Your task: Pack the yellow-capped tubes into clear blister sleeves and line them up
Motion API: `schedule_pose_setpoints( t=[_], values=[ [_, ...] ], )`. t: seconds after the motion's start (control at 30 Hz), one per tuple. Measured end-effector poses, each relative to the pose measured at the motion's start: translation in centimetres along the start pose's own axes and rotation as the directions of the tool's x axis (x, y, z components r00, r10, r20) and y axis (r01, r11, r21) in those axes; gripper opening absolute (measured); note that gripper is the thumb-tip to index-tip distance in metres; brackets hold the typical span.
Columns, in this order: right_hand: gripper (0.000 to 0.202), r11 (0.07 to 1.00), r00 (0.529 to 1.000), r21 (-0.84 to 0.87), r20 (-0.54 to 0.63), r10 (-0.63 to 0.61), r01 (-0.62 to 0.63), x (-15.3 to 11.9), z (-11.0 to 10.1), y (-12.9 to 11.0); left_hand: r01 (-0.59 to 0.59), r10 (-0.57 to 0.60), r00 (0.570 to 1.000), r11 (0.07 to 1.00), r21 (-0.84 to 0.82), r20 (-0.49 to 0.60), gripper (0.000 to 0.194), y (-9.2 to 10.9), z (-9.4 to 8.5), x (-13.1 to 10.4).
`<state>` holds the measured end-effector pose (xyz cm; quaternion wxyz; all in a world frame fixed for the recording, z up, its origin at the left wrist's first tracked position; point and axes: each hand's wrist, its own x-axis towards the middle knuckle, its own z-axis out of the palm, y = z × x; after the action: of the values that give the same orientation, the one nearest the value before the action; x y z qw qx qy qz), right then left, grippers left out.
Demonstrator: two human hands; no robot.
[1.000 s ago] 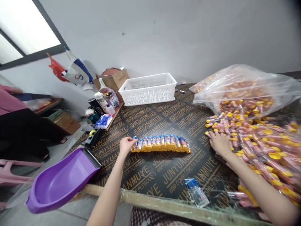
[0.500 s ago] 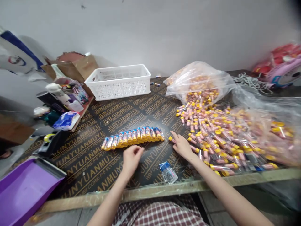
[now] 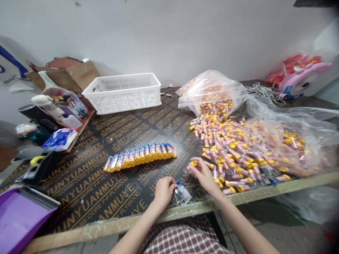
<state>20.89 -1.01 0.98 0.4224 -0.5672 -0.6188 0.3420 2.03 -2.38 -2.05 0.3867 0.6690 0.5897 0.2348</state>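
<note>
My left hand (image 3: 164, 190) is at the front of the table, its thumb and fingertips pinched on the blue end of a small pile of clear printed plastic sleeves (image 3: 183, 194). My right hand (image 3: 205, 174) is closed round a small clear tube with a yellow cap (image 3: 193, 163), at the near left edge of a heap of pink-filled tubes (image 3: 230, 148). Behind my left hand lies a row of tubes with blue and yellow wrapping (image 3: 140, 155), packed side by side and apart from both hands.
A white plastic basket (image 3: 124, 97) stands at the back. Clear bags (image 3: 212, 88) of tubes lie behind and right of the heap. To the left are a tape dispenser (image 3: 39, 165), bottles and a purple dustpan (image 3: 23, 215). A pink fan (image 3: 304, 83) stands far right.
My left hand has moved from the wrapped row toward the front right, onto the sleeves. My right hand has taken hold of a yellow-capped tube. The view has shifted slightly right.
</note>
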Motion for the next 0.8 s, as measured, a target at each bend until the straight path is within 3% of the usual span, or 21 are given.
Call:
schedule_pose_setpoints(
  t=[0.17, 0.27, 0.37, 0.43, 0.53, 0.67, 0.8],
  values=[
    [0.023, 0.984, 0.998, 0.177, -0.042, 0.045, -0.037, -1.5, 0.9, 0.0, -0.012, 0.011, 0.998, 1.000, -0.015, -0.065, 0.007, 0.1, 0.0, -0.5],
    [0.025, 0.983, 0.993, 0.169, -0.082, 0.083, -0.068, -2.2, 1.1, -0.2, -0.046, 0.044, 0.993, 0.999, -0.017, -0.106, 0.009, 0.2, -0.2, -0.7],
    [0.025, 0.985, 0.985, 0.160, -0.146, 0.089, -0.066, -2.9, 1.0, -0.6, -0.014, -0.012, 0.994, 0.973, -0.231, -0.109, 0.011, 0.3, -0.7, -0.5],
    [0.023, 0.985, 0.983, 0.164, -0.169, 0.076, -0.047, -3.4, 0.8, -1.0, 0.080, -0.126, 0.990, 0.865, -0.495, -0.060, 0.016, 0.4, -1.1, -0.2],
    [0.015, 0.992, 0.987, 0.125, -0.161, 0.009, 0.012, -4.1, 0.6, -1.9, 0.193, -0.267, 0.963, 0.600, -0.776, 0.033, 0.027, 0.4, -1.9, 0.3],
    [0.017, 0.991, 0.984, 0.113, -0.172, -0.050, 0.070, -5.0, 1.0, -2.6, 0.228, -0.357, 0.931, 0.407, -0.885, 0.076, 0.045, 0.4, -2.8, 0.8],
    [0.022, 0.992, 0.983, 0.077, -0.166, -0.085, 0.098, -5.7, 1.8, -2.7, 0.238, -0.399, 0.910, 0.277, -0.931, 0.114, 0.034, 0.2, -2.9, 0.9]
  ],
)
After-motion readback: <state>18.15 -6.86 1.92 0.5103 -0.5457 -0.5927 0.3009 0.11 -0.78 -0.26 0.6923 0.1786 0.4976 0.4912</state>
